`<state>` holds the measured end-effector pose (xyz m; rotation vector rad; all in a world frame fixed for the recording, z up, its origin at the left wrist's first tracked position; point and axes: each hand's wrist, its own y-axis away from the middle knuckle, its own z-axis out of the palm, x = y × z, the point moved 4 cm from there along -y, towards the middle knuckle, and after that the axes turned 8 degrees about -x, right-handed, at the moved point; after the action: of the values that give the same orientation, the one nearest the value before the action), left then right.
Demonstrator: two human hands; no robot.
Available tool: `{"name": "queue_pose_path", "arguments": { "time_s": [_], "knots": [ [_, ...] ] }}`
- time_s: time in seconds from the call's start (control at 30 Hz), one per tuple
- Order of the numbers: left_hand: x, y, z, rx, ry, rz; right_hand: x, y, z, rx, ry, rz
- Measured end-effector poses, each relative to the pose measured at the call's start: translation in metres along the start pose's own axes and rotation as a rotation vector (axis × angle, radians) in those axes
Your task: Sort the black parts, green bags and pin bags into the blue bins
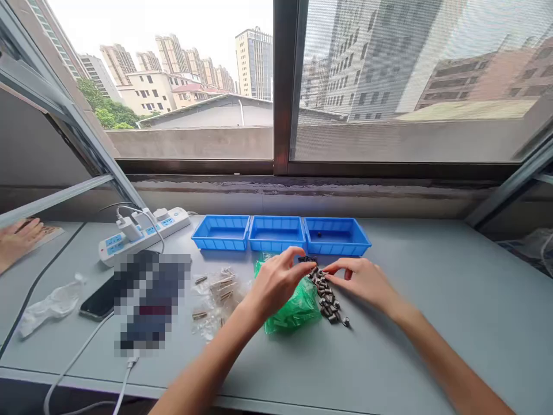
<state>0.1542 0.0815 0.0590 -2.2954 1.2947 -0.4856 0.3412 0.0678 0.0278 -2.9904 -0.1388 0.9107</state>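
You sit before a wide, dark-framed window (281, 86), with a grey, smooth worktop (415, 346) below it. Take the crumpled green plastic bag (296, 308) as your landmark. Beyond it, three blue plastic trays (277, 245) stand in a row; a small dark piece (319, 234) lies in the right-hand one. Well to its left and farther back is a long white power strip (175, 222) with plugs in it; nearer, still left of the bag, lie a black phone (97, 300) and a dark flat object (151, 311), largely pixelated. Another person's hand (19, 242) shows far left of the bag.

Your left hand (276, 282) is over the bag, thumb and forefinger reaching to the far end of the pile with a narrow gap between them. Your right hand (365, 282) comes in from the bag's right, its fingers close together at the pile's edge; you cannot tell whether either hand grips a piece.

Just left of the bag are clear plastic packets (224, 291) with slim metal pins. The pile of metal pieces (328, 300) runs along the bag's right side: short, stubby cylinders, dark grey with bright glints, tumbled at mixed angles. One stubby cylinder (346, 321) lies at its near right end, slightly apart.
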Motion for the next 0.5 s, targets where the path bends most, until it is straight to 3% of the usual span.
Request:
{"name": "queue_pose_path", "arguments": {
  "time_s": [0.17,0.33,0.5],
  "knots": [
    [0.005,0.001,-0.003,-0.084,-0.001,0.033,0.005,0.001,0.005,-0.067,-0.023,0.024],
    [0.008,0.0,-0.013,-0.045,-0.019,0.024,0.008,0.0,0.004,-0.011,-0.049,0.046],
    [0.009,0.001,-0.014,0.004,-0.054,0.027,-0.005,0.003,0.003,0.116,-0.405,0.024]
  ]
}}
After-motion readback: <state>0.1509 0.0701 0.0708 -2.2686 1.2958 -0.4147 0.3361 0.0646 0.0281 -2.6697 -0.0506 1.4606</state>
